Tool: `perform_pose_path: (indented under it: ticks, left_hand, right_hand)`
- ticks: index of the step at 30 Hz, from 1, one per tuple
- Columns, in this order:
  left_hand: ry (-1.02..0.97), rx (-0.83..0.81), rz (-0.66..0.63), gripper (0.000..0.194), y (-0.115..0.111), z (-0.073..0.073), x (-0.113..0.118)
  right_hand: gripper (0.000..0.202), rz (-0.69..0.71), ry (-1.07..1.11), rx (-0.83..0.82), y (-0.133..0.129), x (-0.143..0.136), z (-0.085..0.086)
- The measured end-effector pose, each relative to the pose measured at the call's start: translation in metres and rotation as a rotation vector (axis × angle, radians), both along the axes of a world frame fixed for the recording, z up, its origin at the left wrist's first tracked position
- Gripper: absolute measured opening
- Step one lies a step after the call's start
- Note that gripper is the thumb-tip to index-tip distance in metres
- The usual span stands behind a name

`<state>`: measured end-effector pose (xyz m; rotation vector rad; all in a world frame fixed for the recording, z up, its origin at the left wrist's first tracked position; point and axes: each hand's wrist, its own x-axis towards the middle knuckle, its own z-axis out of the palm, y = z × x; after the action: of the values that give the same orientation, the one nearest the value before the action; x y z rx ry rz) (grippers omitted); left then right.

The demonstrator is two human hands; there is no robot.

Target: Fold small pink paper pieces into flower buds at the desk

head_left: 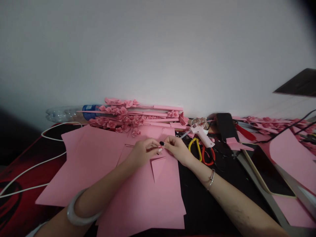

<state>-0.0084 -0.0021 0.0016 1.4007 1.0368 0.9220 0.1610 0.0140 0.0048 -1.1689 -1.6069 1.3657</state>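
Note:
My left hand [145,150] and my right hand [175,148] meet over a stack of pink paper sheets [140,197]. Between their fingertips both pinch a small piece of pink paper [160,148], mostly covered by the fingers. Just below them lies a small folded pink paper piece [158,167] with a pointed end. To the left of the stack spreads a larger pink sheet [89,161]. Behind the hands is a pile of pink paper flowers [118,120] on rolled paper stems.
A white glue gun [202,135] lies right of my hands, beside scissors with yellow and red handles [208,156]. A phone [226,126] and a tablet [268,169] are farther right. A plastic bottle [65,114] and a white cable [32,167] are at left.

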Motion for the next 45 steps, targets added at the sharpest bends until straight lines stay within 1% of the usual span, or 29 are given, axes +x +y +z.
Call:
perform_pose_path:
  ticks: [5,10,12,15,19,22,24,28,32,36,41,45]
  left_hand:
    - [0.073,0.078,0.01,0.007,0.0,0.0018,-0.0013]
    - [0.105,0.152,0.005,0.008,0.0005,0.0001,-0.0012]
    - [0.088,0.144,0.021,0.008,0.001,-0.0005,-0.0003]
    - [0.022,0.068,0.052,0.01,0.0021,-0.0007,0.0015]
    - [-0.074,-0.032,0.092,0.015,0.0035,0.0009,0.0031]
    - [-0.083,-0.063,0.102,0.016,0.0043,0.002,0.0031]
    - [-0.063,-0.046,0.101,0.016,0.0048,0.0014,0.0027]
    - [-0.028,0.038,0.121,0.018,0.005,-0.002,0.0018]
    - [-0.038,0.058,0.107,0.021,0.0045,-0.0031,0.0022]
    - [-0.033,0.092,0.101,0.02,0.0044,-0.0025,0.0025]
    - [-0.01,0.14,0.086,0.022,0.0033,-0.0032,0.0019]
    - [0.004,0.121,0.045,0.027,0.0016,-0.0034,0.0014]
  right_hand:
    - [0.029,-0.001,0.012,-0.027,-0.0002,0.0004,0.0023]
    - [0.031,0.073,0.024,-0.053,0.0013,0.0025,0.0041]
    - [0.032,0.089,0.032,-0.057,0.002,0.0032,0.0044]
    - [0.032,0.09,0.039,-0.053,0.0023,0.0034,0.0046]
    - [0.031,0.057,0.036,-0.065,0.0009,0.002,0.0053]
    - [0.032,0.029,0.052,-0.075,0.0001,0.0008,0.0054]
    - [0.032,0.02,0.077,-0.076,0.0,0.0004,0.0048]
    - [0.031,0.001,0.124,-0.066,0.0,0.0005,0.0027]
    - [0.031,-0.007,0.142,-0.07,-0.0008,0.0007,0.0013]
    - [0.031,-0.044,0.158,-0.062,-0.0021,-0.0004,0.0015]
    - [0.025,-0.047,0.139,-0.004,-0.0052,-0.0026,0.0053]
    - [0.021,-0.041,0.081,0.07,-0.0076,-0.0049,0.009]
